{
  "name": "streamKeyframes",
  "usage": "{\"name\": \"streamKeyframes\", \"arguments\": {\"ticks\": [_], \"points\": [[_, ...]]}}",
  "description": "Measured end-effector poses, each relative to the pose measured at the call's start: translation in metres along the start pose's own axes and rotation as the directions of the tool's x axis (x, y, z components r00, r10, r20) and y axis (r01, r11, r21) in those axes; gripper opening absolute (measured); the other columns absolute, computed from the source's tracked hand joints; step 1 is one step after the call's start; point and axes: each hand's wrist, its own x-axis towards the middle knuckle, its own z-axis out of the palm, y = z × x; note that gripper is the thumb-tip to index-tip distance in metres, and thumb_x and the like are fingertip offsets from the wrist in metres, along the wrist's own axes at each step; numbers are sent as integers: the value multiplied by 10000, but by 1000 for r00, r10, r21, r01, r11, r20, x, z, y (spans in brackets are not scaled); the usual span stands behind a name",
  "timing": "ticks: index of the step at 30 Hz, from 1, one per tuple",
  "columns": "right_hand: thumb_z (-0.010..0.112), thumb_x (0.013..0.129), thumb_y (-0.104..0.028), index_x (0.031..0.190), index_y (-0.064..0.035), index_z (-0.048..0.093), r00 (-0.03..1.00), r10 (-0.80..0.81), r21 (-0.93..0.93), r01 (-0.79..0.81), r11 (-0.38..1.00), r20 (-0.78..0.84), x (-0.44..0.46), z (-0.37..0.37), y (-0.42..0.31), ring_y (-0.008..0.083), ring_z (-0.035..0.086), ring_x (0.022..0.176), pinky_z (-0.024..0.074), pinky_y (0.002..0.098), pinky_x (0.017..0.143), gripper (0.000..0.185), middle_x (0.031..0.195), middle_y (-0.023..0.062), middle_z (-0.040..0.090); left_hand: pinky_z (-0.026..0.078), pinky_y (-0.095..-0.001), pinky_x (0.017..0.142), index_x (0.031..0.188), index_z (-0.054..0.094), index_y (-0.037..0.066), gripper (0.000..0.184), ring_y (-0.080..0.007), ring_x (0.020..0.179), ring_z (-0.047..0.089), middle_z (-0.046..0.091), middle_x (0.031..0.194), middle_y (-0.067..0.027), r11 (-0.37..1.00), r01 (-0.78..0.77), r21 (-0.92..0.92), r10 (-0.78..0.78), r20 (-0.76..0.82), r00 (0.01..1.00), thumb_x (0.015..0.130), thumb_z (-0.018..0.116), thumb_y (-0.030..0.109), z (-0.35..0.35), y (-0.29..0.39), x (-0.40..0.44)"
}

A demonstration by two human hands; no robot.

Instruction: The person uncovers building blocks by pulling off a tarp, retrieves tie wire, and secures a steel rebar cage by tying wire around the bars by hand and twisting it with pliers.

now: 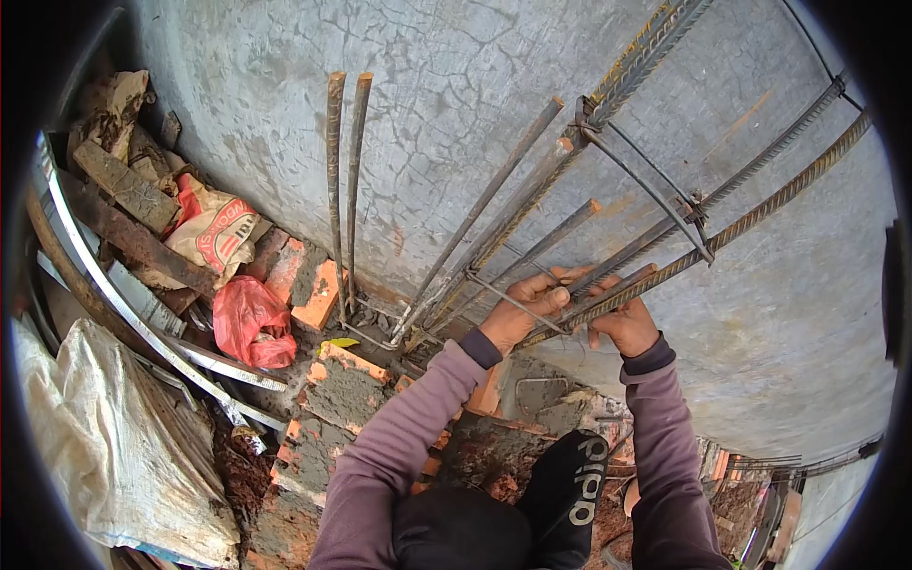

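A column cage of ribbed steel rebar (760, 223) leans along the wall, with square wire stirrups (651, 195) tied round its bars. Its lower end meets several upright starter bars (494, 195) rising from the brickwork. My left hand (527, 309) is at the lower end of the cage, fingers closed among the bars beside a stirrup (513, 302). On the other side of the lowest bar is my right hand (627, 325), its fingers curled in and partly hidden behind the steel. What either hand pinches, perhaps something thin, I cannot make out.
A cracked grey plastered wall (427, 123) stands close behind the bars. Mortar-smeared bricks (347, 389) lie below. At left are a red plastic bag (252, 323), a torn paper cement sack (218, 228), wood scraps (128, 185), bent metal strips (133, 275) and a white woven sack (123, 437).
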Motion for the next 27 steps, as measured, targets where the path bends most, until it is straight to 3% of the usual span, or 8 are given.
{"name": "streamKeyframes", "arguments": {"ticks": [3, 5, 12, 15, 18, 22, 25, 27], "points": [[560, 777, 56, 1227, 18, 566, 983, 111, -133, -92, 987, 144, 10, -7, -10, 162, 651, 820, 472, 229, 474, 451, 1252, 133, 598, 478, -277, 831, 1299, 559, 49, 491, -91, 913, 582, 641, 973, -12, 999, -28, -42, 29, 12, 1000, 932, 632, 365, 2, 0, -1], [589, 781, 33, 1233, 15, 563, 992, -64, -103, 75, 992, 105, 15, -1, 7, 178, 655, 887, 497, 226, 511, 453, 1250, 134, 600, 476, -276, 831, 1334, 535, 51, 505, -93, 928, 574, 632, 1008, -5, 997, -30, -64, 29, -21, 999, 938, 627, 351, 2, -11, 1], [597, 801, 54, 1189, 10, 590, 985, -84, -145, 106, 984, 150, 16, -11, -4, 181, 646, 984, 563, 226, 663, 391, 1212, 144, 609, 473, -267, 805, 1266, 564, 30, 456, -96, 914, 567, 623, 986, -14, 996, -88, 19, 90, -91, 992, 939, 632, 341, 9, -9, -4], [541, 853, 69, 1150, 16, 610, 947, -160, -118, 132, 984, -278, -27, -2, -1, 164, 664, 899, 578, 251, 640, 309, 1105, 157, 644, 472, -267, 787, 1226, 580, 25, 435, -91, 890, 564, 625, 954, -16, 999, -53, 15, 54, -96, 994, 937, 635, 346, 6, -7, -3], [470, 898, 50, 1148, 37, 604, 867, -495, -535, 395, 747, -51, -40, -16, 12, 167, 679, 782, 568, 292, 593, 285, 963, 181, 664, 471, -265, 769, 1219, 582, 27, 428, -85, 866, 559, 625, 938, -13, 998, -59, 11, 60, -108, 992, 944, 623, 353, 10, -8, -3], [524, 865, 43, 1159, 5, 611, 947, -311, -560, 303, 771, 83, -13, -13, -4, 235, 687, 710, 532, 349, 580, 308, 943, 165, 685, 458, -248, 729, 1187, 594, 17, 403, -73, 829, 537, 620, 919, -5, 995, -86, 54, 91, -89, 992, 947, 623, 339, 5, -14, -2], [509, 854, 97, 1248, -25, 590, 860, -390, -793, 477, 380, 330, 4, -9, -11, 264, 700, 816, 553, 335, 735, 420, 1186, 147, 654, 445, -234, 696, 1156, 612, 11, 372, -66, 797, 520, 608, 885, 4, 988, -153, -19, 151, -103, 983, 955, 613, 323, 11, -13, 0], [556, 859, 65, 1213, -39, 613, 841, -421, -785, 500, 366, 339, 9, -13, 0, 286, 694, 876, 546, 345, 778, 373, 1146, 141, 671, 455, -227, 702, 1119, 626, 14, 338, -59, 803, 535, 609, 875, 13, 990, -138, -24, 135, -94, 986, 959, 608, 311, 12, -15, 0]]}}
